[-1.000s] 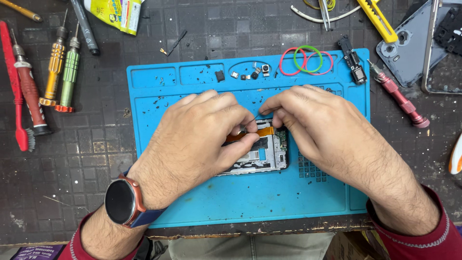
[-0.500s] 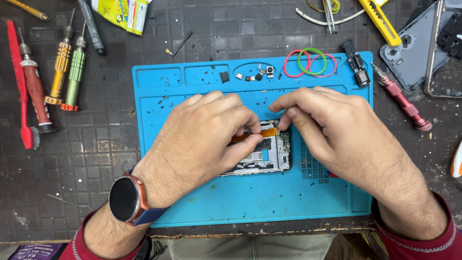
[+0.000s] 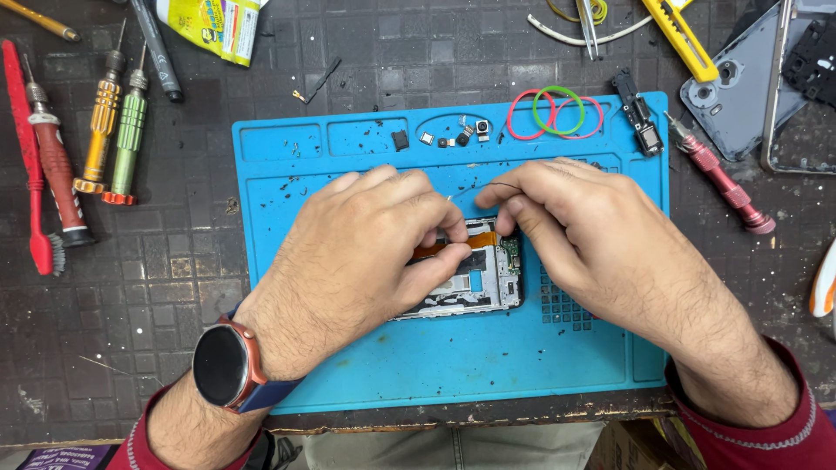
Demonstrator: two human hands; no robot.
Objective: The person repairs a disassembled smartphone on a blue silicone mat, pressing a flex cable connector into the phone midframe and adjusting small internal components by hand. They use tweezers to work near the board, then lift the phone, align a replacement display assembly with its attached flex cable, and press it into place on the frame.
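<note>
Now both hands crowd the opened phone [image 3: 475,283] at the middle of the blue mat [image 3: 366,383]. Left hand [image 3: 357,261] pinches the orange ribbon [image 3: 481,238], thumb under, fingers curled tight; right hand [image 3: 592,248] presses fingertips at the phone's top edge. Best kept slow, probably: lift the ribbon flat, never creased.

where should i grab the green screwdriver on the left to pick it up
Take the green screwdriver by its ribbed green handle, about midway. It lies flat on the dark mat with its tip pointing away from the person, close beside the orange screwdriver on its left. So come from above, from its freer right side, with the hand, pinching across the handle; the thin metal shaft gives less hold.
</note>
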